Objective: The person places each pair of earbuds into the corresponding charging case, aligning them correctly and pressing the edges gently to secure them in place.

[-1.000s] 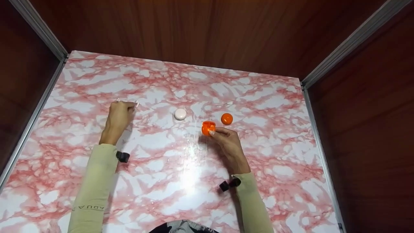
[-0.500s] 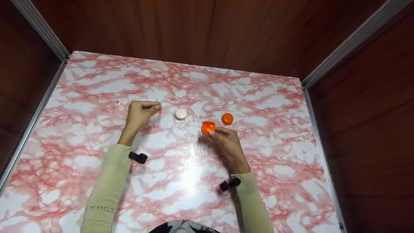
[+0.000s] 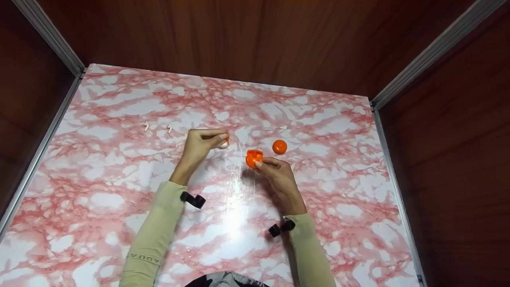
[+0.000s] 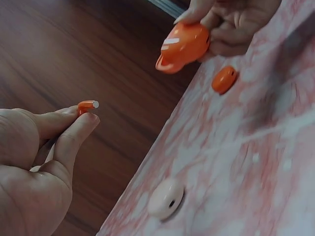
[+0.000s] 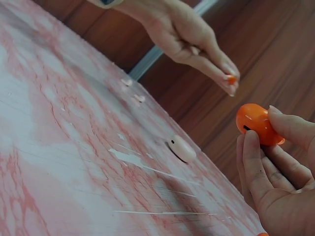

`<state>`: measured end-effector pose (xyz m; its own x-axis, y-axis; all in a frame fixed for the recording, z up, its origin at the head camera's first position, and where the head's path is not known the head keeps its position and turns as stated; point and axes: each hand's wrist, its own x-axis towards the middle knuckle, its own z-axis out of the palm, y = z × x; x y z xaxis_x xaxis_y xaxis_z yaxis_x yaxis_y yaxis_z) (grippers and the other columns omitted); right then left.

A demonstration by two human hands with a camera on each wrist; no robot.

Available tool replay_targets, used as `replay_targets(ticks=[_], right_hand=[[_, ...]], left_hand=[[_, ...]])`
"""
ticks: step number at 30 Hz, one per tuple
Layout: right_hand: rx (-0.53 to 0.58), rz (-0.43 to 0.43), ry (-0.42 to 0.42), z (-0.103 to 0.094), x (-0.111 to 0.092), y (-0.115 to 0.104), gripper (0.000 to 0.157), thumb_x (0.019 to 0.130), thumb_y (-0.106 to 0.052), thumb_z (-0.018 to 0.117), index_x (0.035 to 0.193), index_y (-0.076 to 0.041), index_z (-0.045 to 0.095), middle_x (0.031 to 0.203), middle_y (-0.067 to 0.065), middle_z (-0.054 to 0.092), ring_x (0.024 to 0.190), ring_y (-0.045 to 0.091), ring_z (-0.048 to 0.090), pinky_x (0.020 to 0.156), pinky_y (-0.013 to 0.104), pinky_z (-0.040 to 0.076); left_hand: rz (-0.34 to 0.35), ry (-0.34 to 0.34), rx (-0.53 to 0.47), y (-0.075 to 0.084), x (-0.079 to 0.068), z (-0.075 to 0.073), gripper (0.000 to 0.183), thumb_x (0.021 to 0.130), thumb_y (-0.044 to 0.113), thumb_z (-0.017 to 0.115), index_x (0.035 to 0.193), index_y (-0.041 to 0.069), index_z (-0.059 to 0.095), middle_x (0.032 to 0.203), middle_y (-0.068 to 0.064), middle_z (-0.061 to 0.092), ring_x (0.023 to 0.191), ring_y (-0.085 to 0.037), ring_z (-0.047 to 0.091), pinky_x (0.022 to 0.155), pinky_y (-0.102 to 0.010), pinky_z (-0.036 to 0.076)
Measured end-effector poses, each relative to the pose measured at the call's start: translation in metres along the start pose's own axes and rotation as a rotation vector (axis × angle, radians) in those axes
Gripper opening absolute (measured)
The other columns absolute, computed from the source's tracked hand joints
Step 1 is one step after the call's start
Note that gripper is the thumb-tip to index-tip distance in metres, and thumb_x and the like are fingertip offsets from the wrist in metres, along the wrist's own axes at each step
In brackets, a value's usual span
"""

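Note:
My left hand pinches a small orange earbud between thumb and fingertips, its white stem end sticking out. In the head view that hand overlaps a closed white earbud case, which lies on the table. My right hand grips an orange earbud case above the table, its lid flipped open. The left wrist view shows white bars on this case's side. Behind my right hand, a second orange case lies closed on the table. Two white earbuds lie to the left of my left hand.
The table top has a red and white marbled surface. Dark wood panels rise along the back and both sides, with metal rails at the corners.
My left hand has moved right from beside the white earbuds, carrying the orange earbud toward the open case, and both white earbuds now show. My right hand has barely moved.

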<state>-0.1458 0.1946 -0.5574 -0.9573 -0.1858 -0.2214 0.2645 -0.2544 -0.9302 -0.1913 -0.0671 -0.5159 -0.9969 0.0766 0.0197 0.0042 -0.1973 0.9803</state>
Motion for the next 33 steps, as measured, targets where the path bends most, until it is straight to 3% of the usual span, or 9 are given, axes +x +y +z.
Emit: replay_targets(ticks=[4, 12, 22, 25, 29, 33], right_hand=[[-0.008, 0.003, 0.01, 0.0, -0.001, 0.0, 0.042, 0.079, -0.017, 0.083, 0.111, 0.005, 0.07, 0.101, 0.012, 0.076, 0.095, 0.022, 0.073, 0.107, 0.057, 0.044], [-0.019, -0.006, 0.006, 0.002, -0.001, 0.002, 0.046, 0.078, -0.022, 0.084, 0.112, 0.005, 0.07, 0.102, 0.014, 0.076, 0.096, 0.023, 0.073, 0.106, 0.057, 0.044], [-0.033, -0.026, 0.003, 0.003, -0.002, 0.001, 0.044, 0.08, -0.02, 0.082, 0.113, 0.006, 0.07, 0.101, 0.012, 0.077, 0.095, 0.022, 0.072, 0.103, 0.055, 0.047], [-0.001, -0.03, -0.014, 0.003, -0.002, 0.001, 0.043, 0.081, -0.018, 0.081, 0.113, 0.008, 0.068, 0.1, 0.012, 0.076, 0.096, 0.021, 0.072, 0.107, 0.058, 0.043], [0.041, -0.029, -0.024, 0.002, -0.002, 0.001, 0.042, 0.082, -0.015, 0.08, 0.114, 0.01, 0.067, 0.1, 0.013, 0.076, 0.096, 0.021, 0.072, 0.109, 0.061, 0.038], [0.024, -0.036, -0.018, 0.002, -0.002, 0.002, 0.04, 0.083, -0.014, 0.079, 0.113, 0.009, 0.068, 0.099, 0.012, 0.076, 0.095, 0.021, 0.072, 0.106, 0.057, 0.044]], left_hand=[[-0.012, -0.026, -0.07, -0.004, -0.002, 0.016, 0.028, 0.085, 0.008, 0.075, 0.108, -0.007, 0.072, 0.097, -0.012, 0.077, 0.087, -0.017, 0.075, 0.083, -0.032, 0.059], [-0.042, -0.08, -0.043, -0.012, -0.005, 0.04, 0.021, 0.085, 0.008, 0.075, 0.103, -0.002, 0.075, 0.098, -0.012, 0.077, 0.09, -0.018, 0.075, 0.086, -0.03, 0.058], [-0.051, -0.11, -0.005, -0.019, -0.007, 0.051, 0.022, 0.085, 0.012, 0.075, 0.104, 0.0, 0.076, 0.1, -0.014, 0.076, 0.094, -0.02, 0.075, 0.087, -0.031, 0.058], [-0.05, -0.113, 0.004, -0.021, -0.008, 0.053, 0.022, 0.085, 0.012, 0.076, 0.104, 0.0, 0.076, 0.101, -0.015, 0.075, 0.095, -0.02, 0.074, 0.086, -0.03, 0.058], [-0.015, -0.12, 0.031, -0.023, -0.007, 0.054, 0.023, 0.085, 0.012, 0.076, 0.104, -0.003, 0.075, 0.102, -0.017, 0.075, 0.094, -0.02, 0.074, 0.085, -0.029, 0.059], [0.022, -0.126, 0.083, -0.025, -0.007, 0.055, 0.024, 0.085, 0.012, 0.076, 0.103, -0.004, 0.075, 0.101, -0.016, 0.076, 0.091, -0.02, 0.074, 0.083, -0.028, 0.059]])
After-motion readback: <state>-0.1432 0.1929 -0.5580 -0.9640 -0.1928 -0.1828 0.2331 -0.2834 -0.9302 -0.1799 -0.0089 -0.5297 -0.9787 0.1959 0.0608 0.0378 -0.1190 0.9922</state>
